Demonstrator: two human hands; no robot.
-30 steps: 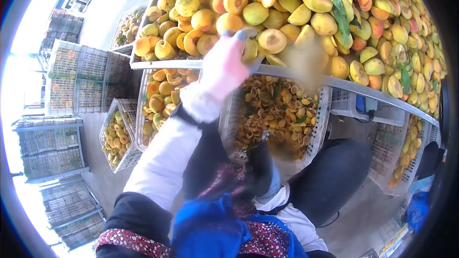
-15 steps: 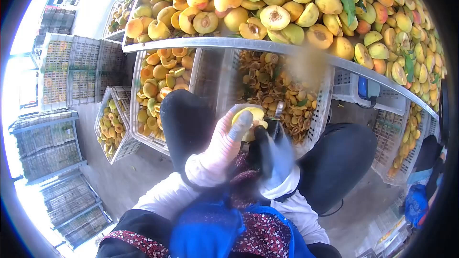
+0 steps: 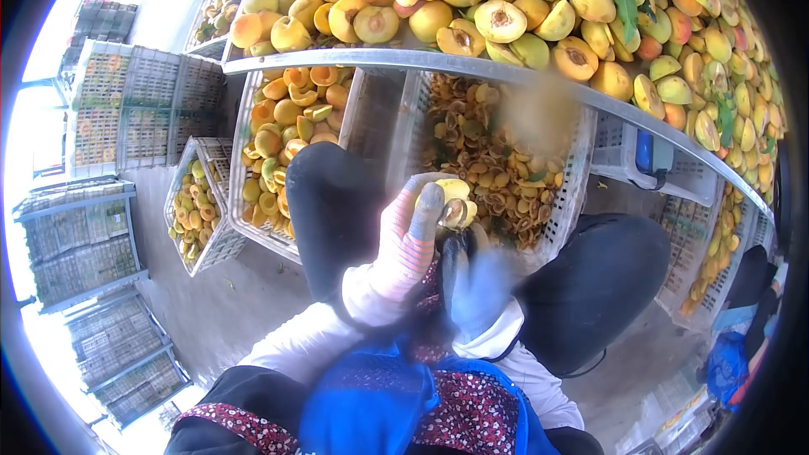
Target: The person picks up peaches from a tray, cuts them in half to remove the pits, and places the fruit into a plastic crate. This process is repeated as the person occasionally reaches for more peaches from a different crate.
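Observation:
My left hand (image 3: pixel 409 234), in a striped glove with grey fingertips, is closed around a cut yellow peach (image 3: pixel 456 204). Its cut side faces right, and a piece of flesh at its lower edge stands partly apart. Just below and to the right is my right hand (image 3: pixel 480 288), in a blue-grey glove and smeared by motion. It grips a black-handled tool (image 3: pixel 455 253) close under the fruit; the tool's metal end is not clear. Below both hands stands a white crate (image 3: pixel 563 223) filled with brownish cut-out peach scraps (image 3: pixel 497 173).
A metal-edged table (image 3: pixel 362 56) heaped with halved peaches (image 3: pixel 501 22) spans the top. More peach halves fill a crate (image 3: pixel 244 131) on the left and a smaller crate (image 3: pixel 215 248) beside it. Stacked crates (image 3: pixel 147 109) stand far left. Another person (image 3: pixel 737 354) is at the right edge.
The peach and my left hand have shifted slightly right. My right hand has moved a little left and down, and the metal tool end seen before no longer shows clearly.

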